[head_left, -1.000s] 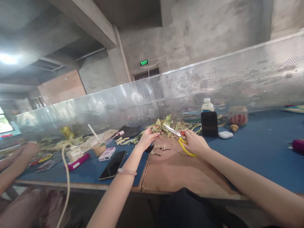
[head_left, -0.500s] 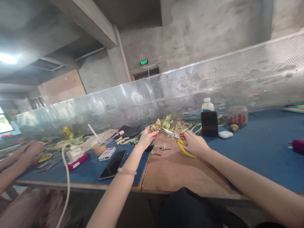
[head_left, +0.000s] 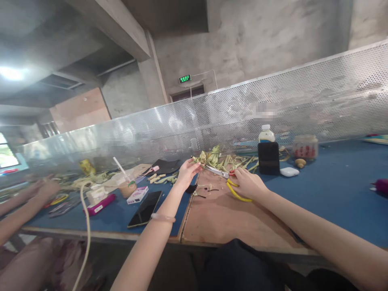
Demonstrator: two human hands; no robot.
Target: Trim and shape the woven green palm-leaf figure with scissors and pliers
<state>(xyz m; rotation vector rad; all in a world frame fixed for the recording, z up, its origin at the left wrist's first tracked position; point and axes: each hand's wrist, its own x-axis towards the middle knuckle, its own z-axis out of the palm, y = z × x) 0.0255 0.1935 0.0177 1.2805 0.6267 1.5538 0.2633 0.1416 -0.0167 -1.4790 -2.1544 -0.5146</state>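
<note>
My left hand (head_left: 187, 173) pinches a small piece of pale green plant material (head_left: 198, 160) above the back of the brown board (head_left: 236, 218). In my right hand (head_left: 247, 181) are scissors (head_left: 217, 171) with yellow and red handles, their blades pointing left toward my left fingertips. The blade tips meet the plant piece close to my left thumb. Behind both hands lies a heap of pale green leafy scraps (head_left: 215, 155). Dark thin bits (head_left: 200, 196) rest on the board below my left hand.
Left of the board are a black phone (head_left: 145, 209), a small box (head_left: 137, 195), a drink cup (head_left: 127, 188) and a white cable (head_left: 87, 226). A co-worker's hands (head_left: 48, 190) are far left. To the right stand a black device (head_left: 268, 158), a bottle (head_left: 266, 134) and a jar (head_left: 305, 147).
My left fingers and the plant piece have shifted slightly left. The scissors have barely moved, and the whole view has slid a little.
</note>
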